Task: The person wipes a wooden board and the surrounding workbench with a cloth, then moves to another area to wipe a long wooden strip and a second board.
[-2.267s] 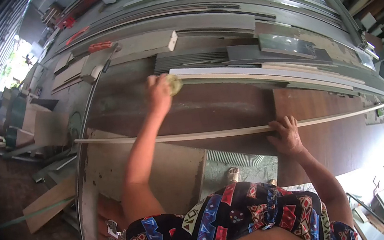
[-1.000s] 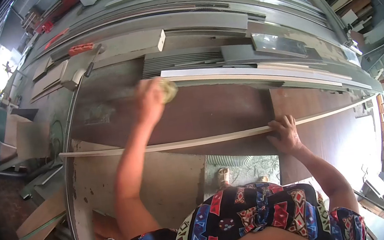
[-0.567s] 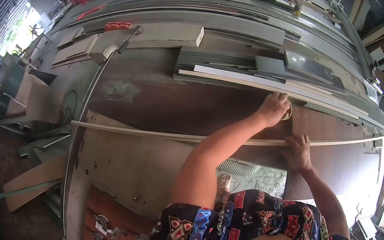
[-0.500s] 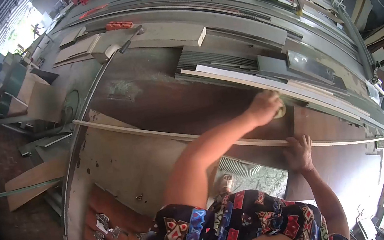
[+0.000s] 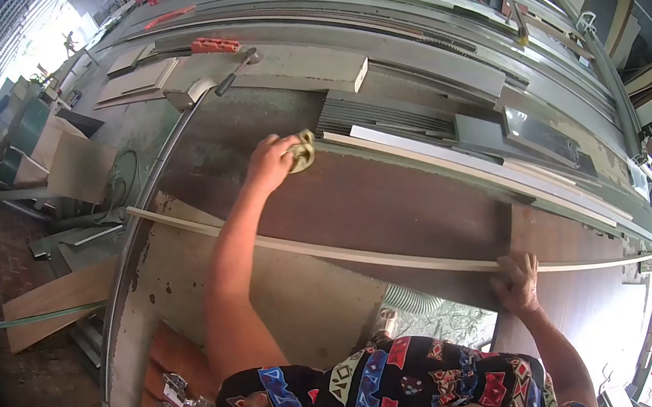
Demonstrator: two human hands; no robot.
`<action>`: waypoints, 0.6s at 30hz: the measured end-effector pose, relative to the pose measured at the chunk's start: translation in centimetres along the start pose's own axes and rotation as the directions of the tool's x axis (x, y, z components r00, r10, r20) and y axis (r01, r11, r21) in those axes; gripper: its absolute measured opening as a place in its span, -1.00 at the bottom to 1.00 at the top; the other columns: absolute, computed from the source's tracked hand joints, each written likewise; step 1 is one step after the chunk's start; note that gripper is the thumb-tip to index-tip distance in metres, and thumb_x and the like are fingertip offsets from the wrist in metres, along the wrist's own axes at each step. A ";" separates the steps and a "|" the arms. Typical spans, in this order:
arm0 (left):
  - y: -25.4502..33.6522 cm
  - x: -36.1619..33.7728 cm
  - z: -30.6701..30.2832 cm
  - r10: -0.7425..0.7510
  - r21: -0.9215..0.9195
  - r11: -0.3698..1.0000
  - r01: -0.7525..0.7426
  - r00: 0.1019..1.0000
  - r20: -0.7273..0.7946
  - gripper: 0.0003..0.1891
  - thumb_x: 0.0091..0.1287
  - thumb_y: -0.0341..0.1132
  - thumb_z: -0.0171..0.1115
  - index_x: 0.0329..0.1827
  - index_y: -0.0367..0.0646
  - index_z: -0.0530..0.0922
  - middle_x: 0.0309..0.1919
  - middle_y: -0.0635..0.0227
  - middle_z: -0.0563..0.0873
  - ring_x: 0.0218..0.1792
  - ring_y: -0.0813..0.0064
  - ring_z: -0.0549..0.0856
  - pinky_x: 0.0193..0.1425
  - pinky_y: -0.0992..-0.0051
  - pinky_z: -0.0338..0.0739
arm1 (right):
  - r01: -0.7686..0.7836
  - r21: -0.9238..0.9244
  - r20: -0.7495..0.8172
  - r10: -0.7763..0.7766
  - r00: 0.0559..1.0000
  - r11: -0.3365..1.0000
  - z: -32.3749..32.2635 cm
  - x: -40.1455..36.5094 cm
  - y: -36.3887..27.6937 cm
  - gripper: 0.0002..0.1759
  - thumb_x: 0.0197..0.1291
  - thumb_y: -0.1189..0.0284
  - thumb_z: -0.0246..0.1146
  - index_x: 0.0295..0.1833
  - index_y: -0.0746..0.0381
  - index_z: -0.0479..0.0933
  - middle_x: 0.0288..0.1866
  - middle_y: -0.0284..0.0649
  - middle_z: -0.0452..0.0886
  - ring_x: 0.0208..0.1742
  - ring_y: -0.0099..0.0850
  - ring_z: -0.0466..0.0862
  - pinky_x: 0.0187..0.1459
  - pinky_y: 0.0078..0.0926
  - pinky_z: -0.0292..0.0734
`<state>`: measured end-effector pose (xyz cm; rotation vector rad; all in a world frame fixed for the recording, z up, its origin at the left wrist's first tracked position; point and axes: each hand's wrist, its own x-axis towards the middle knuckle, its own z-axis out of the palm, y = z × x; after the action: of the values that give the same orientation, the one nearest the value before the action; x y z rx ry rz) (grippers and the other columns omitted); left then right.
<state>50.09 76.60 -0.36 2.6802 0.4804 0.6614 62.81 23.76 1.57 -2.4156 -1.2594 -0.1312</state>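
In the head view, we see the left hand (image 5: pixel 270 161) reaching forward over a wide dark brown wooden board (image 5: pixel 401 201) lying flat on the workbench. Its fingers are clenched around a small crumpled yellowish pad (image 5: pixel 303 150), which sits pressed on the board's far left corner, at the near end of a long white flat panel (image 5: pixel 462 163) lying along the board's far edge.

The right hand (image 5: pixel 518 281) is at the board's near edge, well apart from the left. Its fingers are spread and laid flat over a thin pale edging strip (image 5: pixel 333 251) that runs the whole length of that edge; it grasps nothing and only rests there.

Beyond the white panel we make out a stack of thin grey slats (image 5: pixel 380 117) and a thick pale grey block (image 5: pixel 299 70). A red-handled clamp (image 5: pixel 216 45) lies farther back, to the left of the block.

Below the board's near edge, a ribbed grey hose (image 5: pixel 411 301) shows just left of the right wrist. At the lower left, a row of small metal hinges (image 5: pixel 174 400) sits on a reddish-brown panel (image 5: pixel 177 362).
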 end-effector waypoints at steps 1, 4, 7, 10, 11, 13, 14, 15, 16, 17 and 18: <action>-1.6 -0.5 0.0 0.020 0.083 0.996 -0.013 0.997 -0.078 -0.71 0.13 -0.42 0.16 -0.05 -0.01 0.54 -0.26 0.14 0.55 -0.14 0.04 0.54 -0.01 0.23 0.46 | 0.002 -0.006 -0.001 -0.002 1.000 1.000 -0.1 0.1 -0.1 -0.49 -0.30 0.46 0.39 -0.08 0.19 0.49 -0.13 -0.12 0.40 -0.04 -0.10 0.36 0.02 -0.12 0.27; -5.7 -1.1 -2.6 -0.153 0.224 0.959 0.173 0.983 -0.104 -0.69 0.11 -0.38 0.19 -0.03 0.01 0.55 -0.24 0.16 0.54 -0.17 0.08 0.55 -0.05 0.21 0.46 | 0.006 -0.005 -0.003 -0.006 1.000 1.000 -0.1 0.2 -0.3 -0.49 -0.31 0.46 0.39 -0.09 0.19 0.48 -0.14 -0.12 0.40 -0.04 -0.10 0.36 0.01 -0.11 0.27; -6.6 0.9 -3.8 -0.268 0.109 0.933 0.342 0.866 -0.422 -0.73 0.18 -0.31 0.13 -0.04 -0.04 0.55 -0.19 0.13 0.61 -0.15 0.09 0.59 -0.05 0.20 0.47 | 0.023 -0.002 -0.020 -0.023 1.000 1.000 0.1 0.5 0.0 -0.50 -0.31 0.45 0.38 -0.10 0.19 0.48 -0.14 -0.12 0.39 -0.05 -0.10 0.37 0.00 -0.11 0.27; -2.6 4.4 -2.3 -0.304 -0.060 0.947 0.315 0.820 -0.485 -0.71 0.19 -0.25 0.14 -0.03 -0.07 0.55 -0.18 0.12 0.65 -0.15 0.09 0.61 -0.03 0.22 0.47 | 0.043 -0.006 -0.010 -0.043 0.999 0.999 0.1 0.5 0.0 -0.52 -0.29 0.44 0.37 -0.11 0.18 0.48 -0.14 -0.12 0.39 -0.06 -0.10 0.37 -0.01 -0.11 0.27; -2.2 5.6 -0.8 -0.222 -0.007 0.967 0.254 0.832 -0.508 -0.71 0.19 -0.25 0.15 -0.03 -0.07 0.56 -0.20 0.12 0.65 -0.15 0.09 0.61 -0.02 0.20 0.46 | 0.042 -0.008 -0.002 -0.042 0.999 0.999 0.1 0.5 0.0 -0.53 -0.28 0.43 0.36 -0.12 0.18 0.48 -0.14 -0.12 0.39 -0.07 -0.11 0.37 -0.02 -0.11 0.27; -1.0 7.5 1.8 -0.207 0.086 0.964 0.253 0.908 -0.363 -0.69 0.19 -0.23 0.17 0.00 -0.07 0.54 -0.18 0.12 0.63 -0.11 0.09 0.58 -0.01 0.21 0.45 | 0.068 -0.020 -0.008 -0.068 0.998 0.997 0.2 0.5 0.0 -0.50 -0.31 0.45 0.37 -0.11 0.19 0.47 -0.15 -0.10 0.40 -0.08 -0.09 0.38 -0.04 -0.11 0.29; -0.6 8.4 3.3 -0.158 0.145 0.964 0.223 0.917 -0.366 -0.70 0.20 -0.20 0.16 -0.02 -0.04 0.54 -0.17 0.12 0.60 -0.11 0.09 0.56 -0.04 0.20 0.45 | 0.081 -0.027 -0.013 -0.081 0.997 0.996 0.3 0.5 0.1 -0.47 -0.35 0.48 0.37 -0.10 0.20 0.46 -0.15 -0.08 0.40 -0.09 -0.07 0.39 -0.06 -0.10 0.31; -0.1 8.9 4.4 -0.150 0.202 0.955 0.219 0.939 -0.311 -0.69 0.20 -0.18 0.16 -0.01 0.00 0.53 -0.11 0.13 0.56 -0.07 0.10 0.53 -0.02 0.16 0.43 | 0.090 -0.054 -0.008 -0.091 0.996 0.994 0.3 0.5 0.1 -0.47 -0.35 0.47 0.36 -0.10 0.20 0.45 -0.15 -0.07 0.39 -0.11 -0.08 0.39 -0.07 -0.11 0.31; -0.2 9.7 5.3 -0.202 0.209 0.950 0.233 0.967 -0.157 -0.67 0.21 -0.14 0.13 0.03 0.03 0.51 -0.04 0.14 0.51 0.02 0.13 0.48 0.05 0.12 0.40 | 0.096 -0.053 -0.008 -0.096 0.995 0.994 0.3 0.6 0.1 -0.48 -0.34 0.46 0.36 -0.10 0.21 0.45 -0.15 -0.07 0.39 -0.11 -0.08 0.39 -0.07 -0.11 0.31; -0.3 10.2 6.3 -0.230 0.284 0.931 0.229 0.973 -0.031 -0.64 0.24 -0.09 0.07 0.07 0.05 0.50 0.05 0.22 0.50 0.10 0.19 0.43 0.13 0.05 0.33 | 0.097 -0.051 -0.006 -0.097 0.995 0.994 0.4 0.6 0.1 -0.48 -0.34 0.46 0.36 -0.10 0.21 0.45 -0.15 -0.06 0.38 -0.10 -0.08 0.39 -0.07 -0.11 0.31; -0.3 10.4 6.5 -0.211 0.264 0.941 0.213 0.977 -0.039 -0.64 0.25 -0.09 0.04 0.08 0.07 0.50 0.10 0.30 0.48 0.12 0.23 0.42 0.15 0.03 0.30 | 0.108 -0.058 -0.004 -0.109 0.994 0.992 0.4 0.5 0.3 -0.48 -0.34 0.46 0.36 -0.10 0.21 0.45 -0.15 -0.06 0.38 -0.10 -0.08 0.39 -0.07 -0.11 0.31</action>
<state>61.88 79.47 -1.97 2.8151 0.9064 0.5825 63.29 24.16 1.23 -2.3922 -1.4020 -0.2104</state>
